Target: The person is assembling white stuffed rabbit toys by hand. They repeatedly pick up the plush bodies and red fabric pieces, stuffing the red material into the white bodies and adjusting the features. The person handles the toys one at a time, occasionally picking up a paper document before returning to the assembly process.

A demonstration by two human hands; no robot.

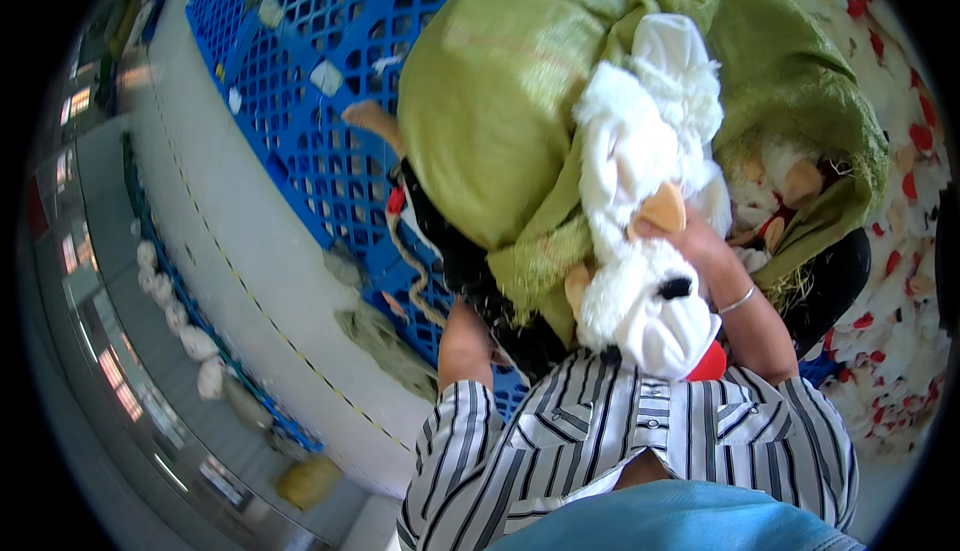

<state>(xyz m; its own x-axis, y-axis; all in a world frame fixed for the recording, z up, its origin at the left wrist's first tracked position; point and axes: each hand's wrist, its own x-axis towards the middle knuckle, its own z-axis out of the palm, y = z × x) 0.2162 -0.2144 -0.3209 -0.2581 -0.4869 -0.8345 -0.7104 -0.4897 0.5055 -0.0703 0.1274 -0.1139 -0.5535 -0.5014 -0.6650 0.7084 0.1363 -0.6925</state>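
Note:
A white fluffy plush toy (650, 141), with tan felt parts and a dark patch and red piece at its near end, lies over my chest and the sack. My right hand (697, 239) is at its middle beside a tan piece, gripping the toy, with fingers partly hidden by the plush. My left forearm (465, 349) reaches beside my dark-clothed leg; the hand is blurred and hidden there. A green woven sack (500, 91) stands before me, its open mouth on the right showing more plush toys (765, 186).
A blue plastic pallet (300, 101) lies at the left, with white scraps and a cord (408, 261) on it. Many white, red and tan pieces (900, 351) are heaped at the right. White bundles (200, 341) line the far left, past a pale floor (230, 211).

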